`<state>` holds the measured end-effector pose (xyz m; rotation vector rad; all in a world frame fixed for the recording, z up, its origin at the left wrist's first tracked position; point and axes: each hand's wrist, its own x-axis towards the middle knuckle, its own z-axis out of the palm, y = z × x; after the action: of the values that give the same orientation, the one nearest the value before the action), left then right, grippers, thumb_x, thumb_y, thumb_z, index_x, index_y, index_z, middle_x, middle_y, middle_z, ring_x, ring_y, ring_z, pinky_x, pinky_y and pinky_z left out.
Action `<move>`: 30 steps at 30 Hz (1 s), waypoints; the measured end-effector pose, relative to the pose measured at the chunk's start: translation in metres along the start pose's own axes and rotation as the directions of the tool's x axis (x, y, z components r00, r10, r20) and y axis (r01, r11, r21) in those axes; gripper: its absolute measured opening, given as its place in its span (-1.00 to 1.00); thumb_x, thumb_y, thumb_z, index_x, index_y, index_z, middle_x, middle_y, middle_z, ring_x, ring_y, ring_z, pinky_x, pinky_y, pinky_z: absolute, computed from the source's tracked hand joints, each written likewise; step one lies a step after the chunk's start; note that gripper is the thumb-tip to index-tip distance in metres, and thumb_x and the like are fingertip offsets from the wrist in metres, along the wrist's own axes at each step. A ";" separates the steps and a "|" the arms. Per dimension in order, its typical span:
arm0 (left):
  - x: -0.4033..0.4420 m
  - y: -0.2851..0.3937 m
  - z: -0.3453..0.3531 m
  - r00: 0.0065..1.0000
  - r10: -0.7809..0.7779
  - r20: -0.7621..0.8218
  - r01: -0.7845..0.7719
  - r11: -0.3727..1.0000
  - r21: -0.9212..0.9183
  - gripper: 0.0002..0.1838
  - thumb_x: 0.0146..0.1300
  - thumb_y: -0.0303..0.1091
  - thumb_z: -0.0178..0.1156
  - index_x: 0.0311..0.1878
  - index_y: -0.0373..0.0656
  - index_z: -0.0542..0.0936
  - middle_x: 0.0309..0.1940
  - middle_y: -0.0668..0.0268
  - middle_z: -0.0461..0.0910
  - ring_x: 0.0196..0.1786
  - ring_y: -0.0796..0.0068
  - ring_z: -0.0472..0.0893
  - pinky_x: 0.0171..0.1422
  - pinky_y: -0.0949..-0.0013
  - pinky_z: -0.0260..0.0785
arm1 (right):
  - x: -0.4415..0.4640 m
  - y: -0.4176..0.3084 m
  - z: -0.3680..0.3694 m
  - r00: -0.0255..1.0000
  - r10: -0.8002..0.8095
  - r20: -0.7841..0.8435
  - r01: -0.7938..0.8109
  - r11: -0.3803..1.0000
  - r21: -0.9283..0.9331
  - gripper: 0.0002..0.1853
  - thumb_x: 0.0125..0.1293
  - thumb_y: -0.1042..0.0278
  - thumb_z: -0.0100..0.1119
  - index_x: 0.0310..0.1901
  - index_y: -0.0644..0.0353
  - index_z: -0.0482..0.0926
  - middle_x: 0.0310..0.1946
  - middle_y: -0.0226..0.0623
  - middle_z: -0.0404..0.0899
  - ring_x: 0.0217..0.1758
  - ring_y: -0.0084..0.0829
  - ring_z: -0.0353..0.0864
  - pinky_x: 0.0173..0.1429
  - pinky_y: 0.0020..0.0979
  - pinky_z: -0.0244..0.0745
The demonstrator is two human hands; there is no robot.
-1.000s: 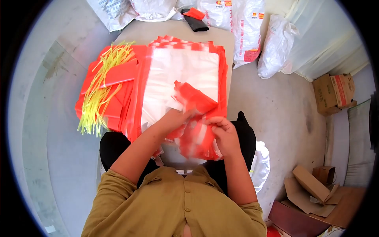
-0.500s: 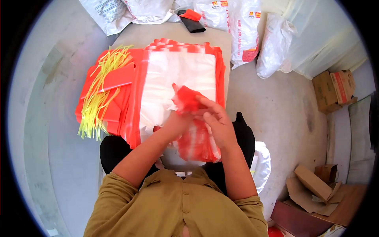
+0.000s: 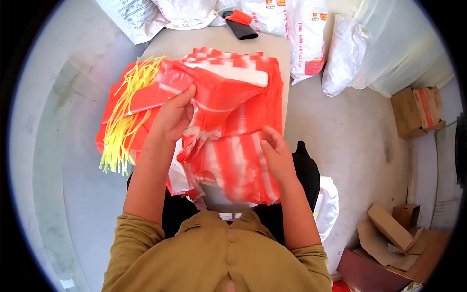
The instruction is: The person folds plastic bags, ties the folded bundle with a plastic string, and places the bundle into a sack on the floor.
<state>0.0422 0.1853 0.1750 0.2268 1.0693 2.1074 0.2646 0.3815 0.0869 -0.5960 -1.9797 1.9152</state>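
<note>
We list, on the counter (image 3: 194,36): one stack (image 3: 275,100) of red-edged plastic, with the red-and-white plastic (image 3: 214,92) lying loosely folded across it, its striped part reaching the near edge. Left hand (image 3: 172,117): grip closed on the gathered side of that plastic, thumb uppermost. Right hand (image 3: 279,158): at the striped part's right side; we cannot tell whether its grip pinches it. To the left, one red pile (image 3: 141,136) bearing a bundle of yellow strips (image 3: 129,107). At the far edge, one black piece (image 3: 244,32) with a red piece (image 3: 239,17) on it. Containers: printed white sacks (image 3: 307,41) beyond the counter, full-looking, contents hidden from us; one plain white sack (image 3: 345,56) on the floor to their right; one brown carton (image 3: 406,114) by the wall, contents unseen; one dark red box (image 3: 367,270), lower right, with loose cardboard (image 3: 389,228) at its top.
</note>
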 end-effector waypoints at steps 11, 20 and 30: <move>0.017 0.020 0.000 0.994 0.066 -0.089 -0.064 0.998 0.029 -0.68 0.52 -0.29 0.24 0.22 -0.20 0.57 0.16 0.25 0.70 0.18 0.41 0.69 0.33 0.31 0.55 | 0.040 0.007 0.012 0.991 -0.123 -0.059 0.104 0.963 -0.249 -0.41 0.42 0.37 0.24 0.44 0.27 0.39 0.54 0.07 0.26 0.59 -0.06 0.30 0.54 -0.21 0.34; 0.023 0.027 0.002 0.997 0.051 -0.060 -0.051 0.999 0.006 -0.68 0.51 -0.28 0.25 0.22 -0.19 0.58 0.14 0.24 0.71 0.16 0.38 0.71 0.32 0.27 0.58 | 0.062 -0.007 0.013 0.973 -0.192 0.127 0.226 0.908 -0.354 -0.45 0.36 0.57 0.24 0.39 0.22 0.46 0.56 -0.20 0.27 0.56 -0.27 0.35 0.58 -0.30 0.26; 0.030 0.042 0.009 0.994 0.050 -0.094 -0.049 0.999 0.015 -0.68 0.51 -0.27 0.25 0.21 -0.19 0.58 0.12 0.24 0.72 0.14 0.37 0.72 0.28 0.25 0.60 | 0.105 -0.024 0.037 0.958 -0.283 0.047 0.286 0.954 -0.091 -0.42 0.29 0.69 0.20 0.36 0.18 0.40 0.38 -0.15 0.44 0.52 -0.17 0.40 0.46 -0.27 0.45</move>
<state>0.0025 0.1956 0.2075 0.1627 1.1426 2.1745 0.1540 0.4028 0.1027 -0.2833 -2.0598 1.6738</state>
